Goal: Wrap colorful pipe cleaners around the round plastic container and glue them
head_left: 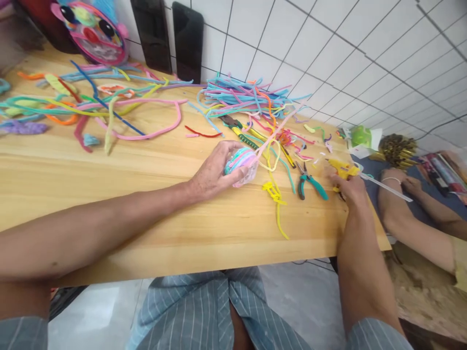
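Observation:
My left hand (215, 172) is closed around a rounded bundle of pipe cleaners (241, 163) in pastel teal, pink and lilac. A pink and a pale yellow strand trail from it to the upper right. At the table's right end, my right hand (352, 189) grips a yellow hot glue gun (342, 168), with a long clear glue stick (386, 187) poking out of its back. Between the hands lie teal-handled pliers (311, 184), jaws apart, and a knotted yellow pipe cleaner (274, 193).
Loose pipe cleaners (248, 99) are heaped against the tiled wall, and more (120, 109) spread leftward. Two dark phones (188, 41) lean on the wall beside a pink character mirror (98, 36). Pliers with green-yellow handles (248, 141) lie mid-table. Another person's arms (404, 218) rest at right.

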A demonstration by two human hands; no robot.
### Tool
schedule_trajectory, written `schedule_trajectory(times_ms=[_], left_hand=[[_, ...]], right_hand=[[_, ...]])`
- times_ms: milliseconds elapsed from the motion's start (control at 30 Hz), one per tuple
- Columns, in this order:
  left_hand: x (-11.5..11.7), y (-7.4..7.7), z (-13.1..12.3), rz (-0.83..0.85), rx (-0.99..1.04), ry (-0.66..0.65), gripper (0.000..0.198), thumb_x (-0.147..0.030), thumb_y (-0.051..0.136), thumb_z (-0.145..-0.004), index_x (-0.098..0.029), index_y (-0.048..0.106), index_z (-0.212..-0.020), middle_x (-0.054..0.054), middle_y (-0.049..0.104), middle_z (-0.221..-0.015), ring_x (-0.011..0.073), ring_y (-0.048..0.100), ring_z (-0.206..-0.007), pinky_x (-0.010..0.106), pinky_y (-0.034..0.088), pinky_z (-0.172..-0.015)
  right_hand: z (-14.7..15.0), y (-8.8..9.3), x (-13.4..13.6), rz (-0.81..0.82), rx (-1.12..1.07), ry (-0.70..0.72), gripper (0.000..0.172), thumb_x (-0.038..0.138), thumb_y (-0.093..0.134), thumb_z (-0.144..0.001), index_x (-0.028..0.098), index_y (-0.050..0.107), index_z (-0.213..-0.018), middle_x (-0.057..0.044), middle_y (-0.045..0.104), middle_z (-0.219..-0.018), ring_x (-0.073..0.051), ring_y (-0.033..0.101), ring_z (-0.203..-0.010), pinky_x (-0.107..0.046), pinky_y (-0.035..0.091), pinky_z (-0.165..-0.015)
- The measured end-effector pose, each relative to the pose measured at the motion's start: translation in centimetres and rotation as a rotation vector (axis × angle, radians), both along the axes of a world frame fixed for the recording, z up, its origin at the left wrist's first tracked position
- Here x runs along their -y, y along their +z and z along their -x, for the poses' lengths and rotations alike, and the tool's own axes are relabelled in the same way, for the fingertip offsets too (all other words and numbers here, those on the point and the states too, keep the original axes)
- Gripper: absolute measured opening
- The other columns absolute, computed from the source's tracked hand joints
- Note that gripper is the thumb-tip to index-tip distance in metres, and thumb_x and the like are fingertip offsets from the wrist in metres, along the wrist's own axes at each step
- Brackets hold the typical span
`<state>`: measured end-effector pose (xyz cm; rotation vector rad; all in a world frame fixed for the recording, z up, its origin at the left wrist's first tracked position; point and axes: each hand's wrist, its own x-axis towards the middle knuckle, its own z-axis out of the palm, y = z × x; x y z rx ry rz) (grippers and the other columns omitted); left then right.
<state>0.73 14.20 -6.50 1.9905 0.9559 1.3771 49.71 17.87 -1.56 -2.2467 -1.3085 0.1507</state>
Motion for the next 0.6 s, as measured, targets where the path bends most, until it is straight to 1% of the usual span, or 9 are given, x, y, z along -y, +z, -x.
schedule_trajectory(times_ms=[133,233,267,333,367,433,500,567,600], left_hand=[[0.0,0.0,0.0,0.020,0.028,-0.022,0.054,-0.053,0.067,-0.105,-0.021,0.051,-0.146,0.015,0.068,-0.144,0.0290,0.070,-0.132,0.047,0.060,-0.115],[-0.1,0.1,0.1,0.055,0.057,-0.034,0.055,-0.056,0.067,-0.105,-0.022,0.051,-0.145,0.014,0.069,-0.142,0.0288,0.071,-0.130,0.046,0.060,-0.113],[-0.2,0.1,0.1,0.065,0.063,-0.031,0.054,-0.057,0.066,-0.106,-0.022,0.052,-0.145,0.014,0.069,-0.141,0.0285,0.071,-0.130,0.046,0.060,-0.113],[-0.2,0.2,0.2,0.083,0.068,-0.021,0.053,-0.059,0.064,-0.108,-0.022,0.052,-0.144,0.013,0.070,-0.140,0.0275,0.071,-0.129,0.045,0.060,-0.113],[-0.3,0.3,0.2,0.093,0.071,-0.018,0.052,-0.060,0.062,-0.109,-0.022,0.052,-0.144,0.013,0.070,-0.140,0.0272,0.071,-0.129,0.045,0.060,-0.114],[-0.2,0.5,0.4,0.117,0.078,-0.014,0.053,-0.062,0.060,-0.110,-0.022,0.052,-0.144,0.013,0.070,-0.142,0.0271,0.071,-0.130,0.045,0.060,-0.115],[-0.2,0.6,0.5,0.144,0.085,-0.011,0.056,-0.066,0.059,-0.109,-0.022,0.052,-0.144,0.014,0.070,-0.142,0.0273,0.071,-0.130,0.046,0.059,-0.115],[-0.2,0.8,0.6,0.174,0.092,-0.011,0.056,-0.068,0.058,-0.110,-0.023,0.052,-0.143,0.013,0.070,-0.141,0.0271,0.071,-0.128,0.046,0.060,-0.114],[-0.2,0.9,0.6,0.187,0.097,-0.010,0.056,-0.068,0.057,-0.110,-0.023,0.052,-0.142,0.013,0.071,-0.140,0.0268,0.071,-0.127,0.045,0.060,-0.114]], right_hand=[[1.6,1.6,0.2,-0.041,-0.082,0.069,0.025,0.054,0.074,-0.086,0.030,0.070,-0.083,-0.009,0.074,-0.082,-0.035,0.074,-0.083,-0.051,0.058,-0.072],[4.8,3.7,2.1,-0.177,-0.087,0.185,0.022,0.054,0.077,-0.086,0.036,0.074,-0.097,-0.011,0.080,-0.105,-0.042,0.078,-0.105,-0.058,0.060,-0.083],[6.3,4.4,3.0,-0.216,-0.064,0.225,0.022,0.055,0.080,-0.085,0.038,0.075,-0.097,-0.010,0.081,-0.107,-0.043,0.077,-0.108,-0.060,0.060,-0.086],[9.8,5.6,4.7,-0.231,0.085,0.479,0.022,0.056,0.076,-0.094,0.039,0.076,-0.110,-0.009,0.081,-0.116,-0.043,0.077,-0.110,-0.062,0.060,-0.092],[11.6,5.9,5.4,-0.286,0.142,0.592,0.021,0.054,0.077,-0.094,0.038,0.077,-0.107,-0.010,0.082,-0.111,-0.042,0.078,-0.101,-0.060,0.060,-0.089],[14.7,6.0,6.2,-0.176,0.263,0.868,0.020,0.046,0.066,-0.100,0.037,0.080,-0.110,-0.010,0.084,-0.106,-0.040,0.079,-0.100,-0.056,0.061,-0.087],[16.7,5.4,6.3,-0.110,0.339,1.070,0.026,0.040,0.067,-0.096,0.034,0.082,-0.118,-0.009,0.086,-0.103,-0.037,0.080,-0.095,-0.052,0.062,-0.084],[17.6,4.4,5.9,-0.075,0.373,1.154,0.035,0.035,0.071,-0.092,0.031,0.082,-0.125,-0.010,0.087,-0.103,-0.034,0.080,-0.092,-0.049,0.063,-0.085],[17.8,3.9,5.8,-0.063,0.369,1.149,0.037,0.033,0.072,-0.090,0.030,0.083,-0.125,-0.010,0.087,-0.101,-0.033,0.080,-0.091,-0.048,0.063,-0.085]])
